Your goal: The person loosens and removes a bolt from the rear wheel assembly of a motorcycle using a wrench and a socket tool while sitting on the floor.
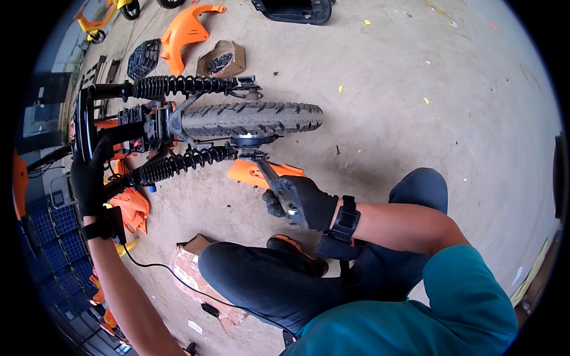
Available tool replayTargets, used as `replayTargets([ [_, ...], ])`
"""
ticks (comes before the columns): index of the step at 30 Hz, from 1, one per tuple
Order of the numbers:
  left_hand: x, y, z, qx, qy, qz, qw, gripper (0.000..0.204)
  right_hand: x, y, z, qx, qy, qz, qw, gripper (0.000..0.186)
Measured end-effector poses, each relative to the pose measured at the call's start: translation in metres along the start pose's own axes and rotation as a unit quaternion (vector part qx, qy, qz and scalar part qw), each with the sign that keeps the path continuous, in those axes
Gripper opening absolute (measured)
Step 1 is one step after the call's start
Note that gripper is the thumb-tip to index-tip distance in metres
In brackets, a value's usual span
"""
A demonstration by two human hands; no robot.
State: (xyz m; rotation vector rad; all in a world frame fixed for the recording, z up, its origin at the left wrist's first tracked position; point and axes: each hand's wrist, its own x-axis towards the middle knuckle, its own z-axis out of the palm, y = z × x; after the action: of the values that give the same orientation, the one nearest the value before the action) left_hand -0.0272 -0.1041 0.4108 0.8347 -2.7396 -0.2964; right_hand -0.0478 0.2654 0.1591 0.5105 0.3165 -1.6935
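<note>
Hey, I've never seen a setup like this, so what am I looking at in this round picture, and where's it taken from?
There's no robot here, just a person's two gloved hands. The one picture comes from a wide fisheye camera worn on the head, looking down, so straight edges bend. The left hand grips a black bar on a wheeled machine. The right hand holds a metal wrench, its far end near the wheel. On the floor lie orange panels and an open cardboard box of small dark pieces.

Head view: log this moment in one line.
left hand: at black bar; right hand: holding metal tool near wheel hub; tire: between coil springs
</note>
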Motion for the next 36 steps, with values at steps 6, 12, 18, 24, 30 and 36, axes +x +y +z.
replayTargets([
  [6, -0.008, 0.012, 0.001, -0.068, -0.020, -0.020, 0.997, 0.034, 0.034, 0.046, 0.068, 0.058, 0.036, -0.040, 0.997, 0.020],
  [12, -0.008, 0.012, 0.001, -0.052, -0.016, -0.028, 0.998, 0.033, 0.072, 0.078, 0.127, -0.050, 0.119, -0.082, 0.988, 0.028],
  [18, -0.003, 0.009, 0.004, -0.026, -0.019, -0.011, 0.999, 0.032, 0.147, 0.112, 0.145, -0.081, 0.143, -0.129, 0.978, 0.044],
  [24, -0.009, 0.011, 0.003, -0.024, -0.017, 0.013, 0.999, 0.032, 0.197, 0.133, 0.155, -0.051, 0.162, -0.189, 0.967, 0.038],
  [30, -0.010, 0.018, 0.004, -0.056, -0.026, -0.014, 0.998, 0.033, 0.220, 0.136, 0.162, -0.023, 0.207, -0.209, 0.956, 0.037],
  [36, -0.006, 0.018, 0.002, -0.060, -0.011, 0.004, 0.998, 0.035, 0.257, 0.146, 0.158, 0.018, 0.159, -0.223, 0.962, 0.020],
])
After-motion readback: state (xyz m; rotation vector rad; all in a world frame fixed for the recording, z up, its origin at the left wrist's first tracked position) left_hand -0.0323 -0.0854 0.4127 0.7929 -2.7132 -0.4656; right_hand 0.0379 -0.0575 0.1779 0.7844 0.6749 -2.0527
